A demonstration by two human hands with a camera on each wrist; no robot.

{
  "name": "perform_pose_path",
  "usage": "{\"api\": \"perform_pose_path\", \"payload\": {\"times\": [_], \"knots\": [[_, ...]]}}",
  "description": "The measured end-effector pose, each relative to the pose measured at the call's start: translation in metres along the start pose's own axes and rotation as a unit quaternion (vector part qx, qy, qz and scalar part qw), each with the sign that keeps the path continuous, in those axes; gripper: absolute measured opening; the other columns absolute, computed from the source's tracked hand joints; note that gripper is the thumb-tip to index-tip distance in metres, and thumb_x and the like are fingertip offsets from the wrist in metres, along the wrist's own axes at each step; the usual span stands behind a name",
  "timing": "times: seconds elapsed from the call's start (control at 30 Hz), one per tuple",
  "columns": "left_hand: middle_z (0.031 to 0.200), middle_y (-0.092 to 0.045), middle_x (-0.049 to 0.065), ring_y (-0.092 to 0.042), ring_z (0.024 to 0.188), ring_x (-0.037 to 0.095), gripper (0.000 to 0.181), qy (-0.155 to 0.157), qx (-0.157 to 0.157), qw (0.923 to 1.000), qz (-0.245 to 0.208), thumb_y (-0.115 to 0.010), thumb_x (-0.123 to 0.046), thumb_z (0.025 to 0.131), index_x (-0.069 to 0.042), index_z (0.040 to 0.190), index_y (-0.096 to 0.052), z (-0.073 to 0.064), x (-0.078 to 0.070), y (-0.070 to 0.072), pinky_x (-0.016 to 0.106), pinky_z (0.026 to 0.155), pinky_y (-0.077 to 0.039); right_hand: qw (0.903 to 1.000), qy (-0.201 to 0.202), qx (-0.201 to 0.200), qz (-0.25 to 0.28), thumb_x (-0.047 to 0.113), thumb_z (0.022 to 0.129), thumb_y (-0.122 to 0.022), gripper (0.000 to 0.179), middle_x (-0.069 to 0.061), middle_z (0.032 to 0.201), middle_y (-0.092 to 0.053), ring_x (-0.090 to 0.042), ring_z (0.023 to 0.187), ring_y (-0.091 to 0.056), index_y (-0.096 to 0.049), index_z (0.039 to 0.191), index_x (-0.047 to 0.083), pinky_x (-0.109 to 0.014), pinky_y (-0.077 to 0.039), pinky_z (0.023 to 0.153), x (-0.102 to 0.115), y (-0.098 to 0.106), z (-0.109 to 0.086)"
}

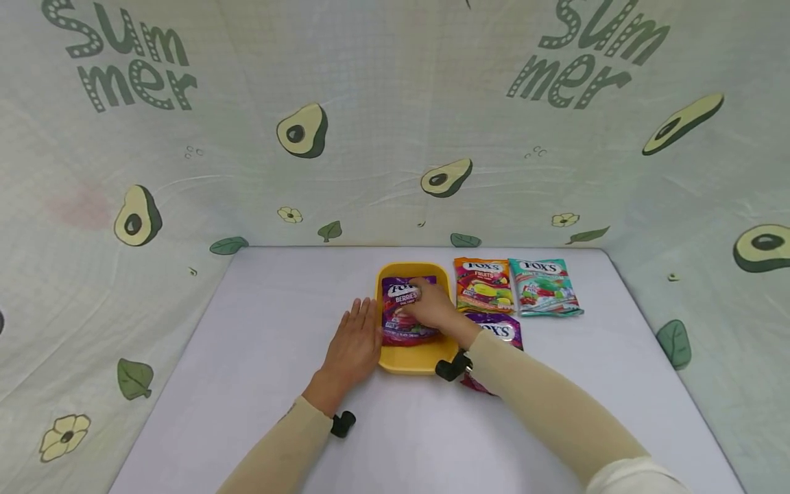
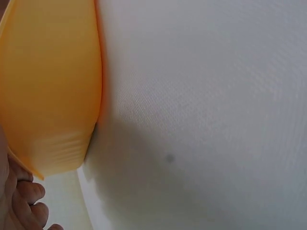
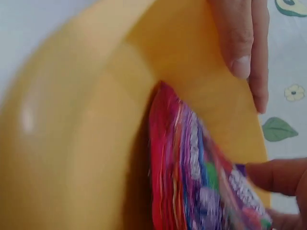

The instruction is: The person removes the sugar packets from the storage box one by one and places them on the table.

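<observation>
A yellow plastic tray (image 1: pixel 410 361) stands on the table with a purple FOX'S berries candy bag (image 1: pixel 393 322) inside it. My right hand (image 1: pixel 437 306) is over the bag, its thumb and finger gripping it; part of the bag is hidden beneath the hand. In the right wrist view, the bag (image 3: pixel 192 163) looks tilted and blurred against the yellow tray bottom. Along the tray's left side lies my left hand (image 1: pixel 353 343), fingers extended against the rim. The left wrist view shows the tray's outer wall (image 2: pixel 53 86) beside those fingers (image 2: pixel 29 191).
Right of the tray lie an orange fruits candy bag (image 1: pixel 485 285) and a teal FOX'S bag (image 1: pixel 546 288). Another purple FOX'S bag (image 1: pixel 507 329) is partly covered by my right forearm. A cloth (image 1: pixel 370 137) printed with avocados hangs behind the white table (image 1: pixel 278 295).
</observation>
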State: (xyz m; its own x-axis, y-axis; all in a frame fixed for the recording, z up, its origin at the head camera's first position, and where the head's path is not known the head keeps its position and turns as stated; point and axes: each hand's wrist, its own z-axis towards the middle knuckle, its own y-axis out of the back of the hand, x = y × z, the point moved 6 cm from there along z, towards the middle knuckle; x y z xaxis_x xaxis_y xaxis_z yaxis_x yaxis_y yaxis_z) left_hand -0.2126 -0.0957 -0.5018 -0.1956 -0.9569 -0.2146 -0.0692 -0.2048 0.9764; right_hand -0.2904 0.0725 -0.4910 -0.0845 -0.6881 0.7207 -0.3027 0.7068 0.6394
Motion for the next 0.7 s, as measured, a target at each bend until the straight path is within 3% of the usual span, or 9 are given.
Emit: {"api": "perform_pose_path", "payload": {"times": [0.1, 0.33, 0.5, 0.7], "knots": [[0.174, -0.026, 0.015, -0.019, 0.164, 0.032, 0.068, 0.002, 0.001, 1.0000, 0.000, -0.044, -0.037, 0.113, -0.003, 0.168, -0.023, 0.000, -0.001, 0.000, 0.050, 0.132, -0.021, 0.9995, 0.010, 0.010, 0.029, 0.024, 0.096, -0.077, 0.071, -0.021, 0.154, -0.054, -0.039, 0.135, -0.057, -0.046, 0.159, 0.013, -0.060, -0.044, 0.117, -0.003, 0.002, -0.001], [0.173, -0.028, 0.016, -0.021, 0.163, 0.034, 0.067, -0.005, -0.010, 0.9998, -0.013, -0.046, -0.035, 0.112, -0.002, 0.167, -0.025, 0.001, -0.001, -0.001, 0.051, 0.131, -0.024, 0.9957, -0.018, 0.051, 0.075, 0.017, 0.096, -0.074, 0.063, -0.019, 0.151, -0.057, -0.033, 0.119, -0.063, -0.053, 0.156, 0.013, -0.054, -0.054, 0.109, -0.008, -0.003, -0.002], [0.173, -0.029, 0.016, -0.022, 0.162, 0.034, 0.067, -0.005, -0.013, 0.9998, -0.016, -0.046, -0.035, 0.112, -0.001, 0.166, -0.026, 0.000, 0.000, -0.001, 0.052, 0.131, -0.024, 0.9979, -0.005, 0.012, 0.064, 0.011, 0.097, -0.071, 0.053, -0.017, 0.148, -0.059, -0.031, 0.112, -0.064, -0.060, 0.149, 0.017, -0.051, -0.058, 0.103, -0.006, 0.000, -0.006], [0.173, -0.028, 0.016, -0.021, 0.163, 0.033, 0.067, -0.001, -0.016, 0.9997, -0.016, -0.044, -0.036, 0.113, -0.002, 0.167, -0.025, 0.000, 0.000, -0.001, 0.051, 0.131, -0.023, 0.9959, 0.011, -0.039, 0.081, 0.012, 0.098, -0.073, 0.053, -0.016, 0.150, -0.059, -0.037, 0.122, -0.064, -0.061, 0.148, 0.024, -0.057, -0.056, 0.105, -0.004, 0.007, -0.011]]}}
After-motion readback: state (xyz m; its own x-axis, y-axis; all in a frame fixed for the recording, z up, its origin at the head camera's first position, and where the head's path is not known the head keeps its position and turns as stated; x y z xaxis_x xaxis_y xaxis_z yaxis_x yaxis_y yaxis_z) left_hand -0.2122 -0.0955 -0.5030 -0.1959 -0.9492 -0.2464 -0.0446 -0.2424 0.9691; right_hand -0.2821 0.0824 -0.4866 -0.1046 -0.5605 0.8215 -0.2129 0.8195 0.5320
